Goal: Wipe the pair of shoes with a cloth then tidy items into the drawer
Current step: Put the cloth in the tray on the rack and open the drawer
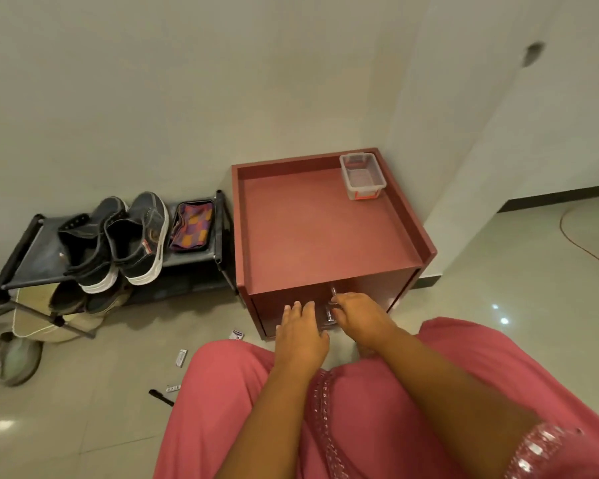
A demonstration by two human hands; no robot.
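While left hand (pixel 300 335) lies flat, right fingers (pixel 343 300) seemingly grip drawer handle (pixel 331 314).

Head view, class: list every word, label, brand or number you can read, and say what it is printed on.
None is readable.
Tag on the right dark shoe: too small.
Packets on the floor: printing blurred.
Clear plastic box: orange mark only, no legible text.

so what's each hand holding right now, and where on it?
Right hand grips the drawer by its metal handle. Left hand holds nothing, fingers straight against the drawer front.
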